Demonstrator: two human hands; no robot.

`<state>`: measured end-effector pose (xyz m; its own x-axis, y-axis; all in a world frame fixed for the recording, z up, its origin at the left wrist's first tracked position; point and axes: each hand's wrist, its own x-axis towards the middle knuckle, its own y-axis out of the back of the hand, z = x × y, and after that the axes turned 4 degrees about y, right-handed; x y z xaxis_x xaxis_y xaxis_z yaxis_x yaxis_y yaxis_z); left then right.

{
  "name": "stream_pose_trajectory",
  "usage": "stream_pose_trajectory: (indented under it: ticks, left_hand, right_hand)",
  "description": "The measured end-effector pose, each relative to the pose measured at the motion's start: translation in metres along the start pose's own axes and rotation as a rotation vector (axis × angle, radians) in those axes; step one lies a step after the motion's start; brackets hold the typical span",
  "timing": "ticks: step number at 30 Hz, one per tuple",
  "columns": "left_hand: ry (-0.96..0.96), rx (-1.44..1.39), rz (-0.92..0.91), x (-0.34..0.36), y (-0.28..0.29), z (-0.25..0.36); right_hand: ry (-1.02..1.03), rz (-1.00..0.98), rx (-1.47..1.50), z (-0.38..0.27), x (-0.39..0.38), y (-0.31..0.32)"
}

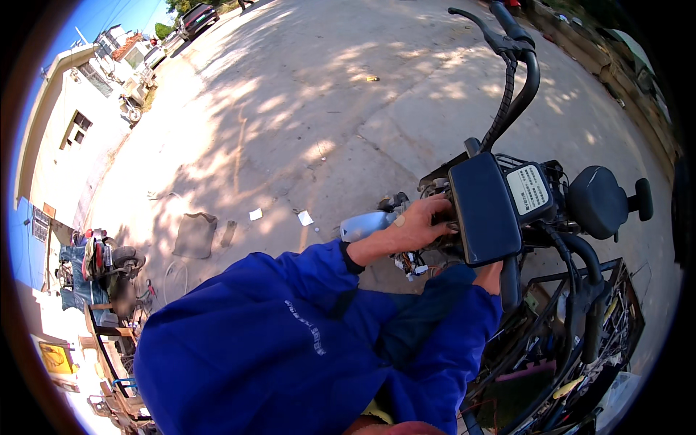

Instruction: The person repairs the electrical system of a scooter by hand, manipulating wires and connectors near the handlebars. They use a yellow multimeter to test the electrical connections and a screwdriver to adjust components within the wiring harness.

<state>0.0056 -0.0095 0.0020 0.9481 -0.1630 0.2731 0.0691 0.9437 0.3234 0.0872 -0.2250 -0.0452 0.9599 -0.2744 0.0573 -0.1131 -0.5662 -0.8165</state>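
My left hand (pixel 424 221), with curled fingers, reaches into the front of an electric bike at the left edge of its dark head housing (pixel 484 214); what the fingers grip is hidden. My right hand (pixel 489 279) is mostly behind that housing, only its back and wrist showing below it. A pale grey plastic piece (pixel 360 226) lies beyond my left wrist, and a bundle of wires with white connectors (pixel 415 264) hangs below the hand. Above the housing rises a black handlebar (pixel 529 80) with brake lever and grip. A black seat (pixel 596 204) is to the right.
A metal tray of tools and parts (pixel 616 326) is at lower right. A flat grey mat (pixel 194 235) and scraps lie on the pavement (pixel 290 130). A scooter and bench with clutter (pixel 109 268) stand left by a white building (pixel 54 130); parked cars (pixel 199 22) are farther off.
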Motion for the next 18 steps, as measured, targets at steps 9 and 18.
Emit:
stream_pose_trajectory:
  ticks: [9, 18]
  left_hand:
    - [-0.040, 0.039, 0.020, -0.003, -0.001, -0.004]
    - [-0.009, 0.043, 0.003, -0.004, 0.001, -0.002]
  right_hand:
    - [-0.112, -0.079, 0.150, 0.018, -0.015, -0.006]
    - [-0.157, -0.097, 0.250, 0.015, -0.017, -0.003]
